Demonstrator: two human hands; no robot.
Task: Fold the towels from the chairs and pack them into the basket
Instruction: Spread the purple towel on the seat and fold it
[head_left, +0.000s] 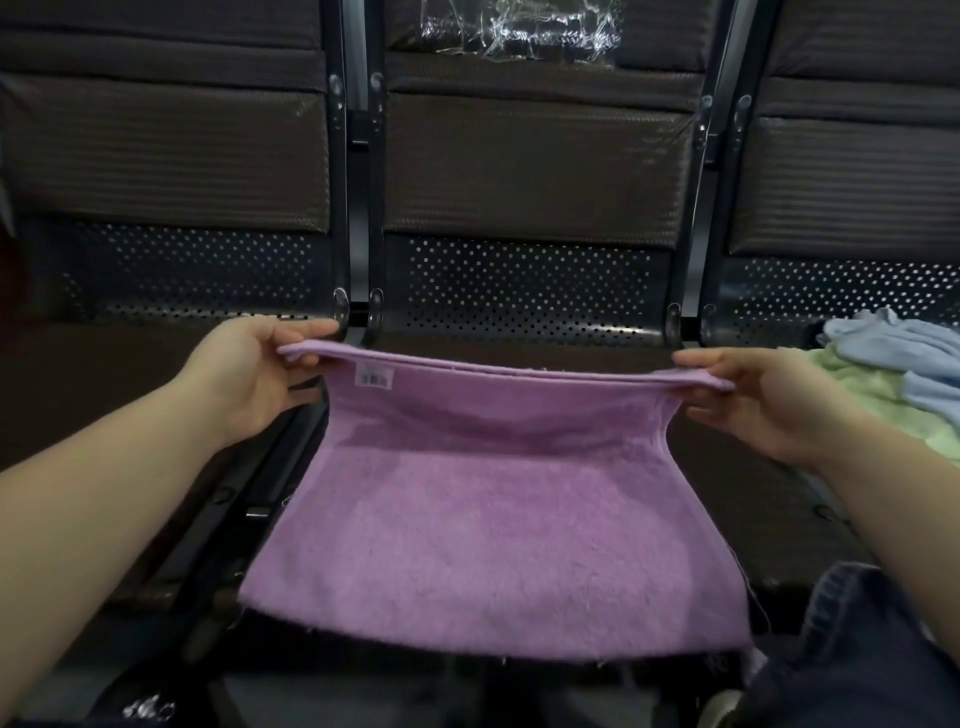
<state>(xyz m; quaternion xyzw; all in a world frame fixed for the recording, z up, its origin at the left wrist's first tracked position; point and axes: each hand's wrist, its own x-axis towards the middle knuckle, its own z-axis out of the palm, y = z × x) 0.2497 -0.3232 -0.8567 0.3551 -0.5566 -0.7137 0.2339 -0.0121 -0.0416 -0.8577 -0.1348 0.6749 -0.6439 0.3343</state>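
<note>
Hands (249, 374) (769, 400) outstretched, pinching purple towel's (488, 519) far corners taut.

The left hand (249, 376) and right hand (763, 400) each pinch a far corner of a purple towel (488, 519), its doubled far edge stretched taut between them above a dark seat (530, 338). A small label (373, 378) shows near the left corner. Blue (904, 358) and green (872, 400) towels lie heaped on the right seat.

Dim room w/ dark padded chairs (530, 171) (perforated metal).
</note>
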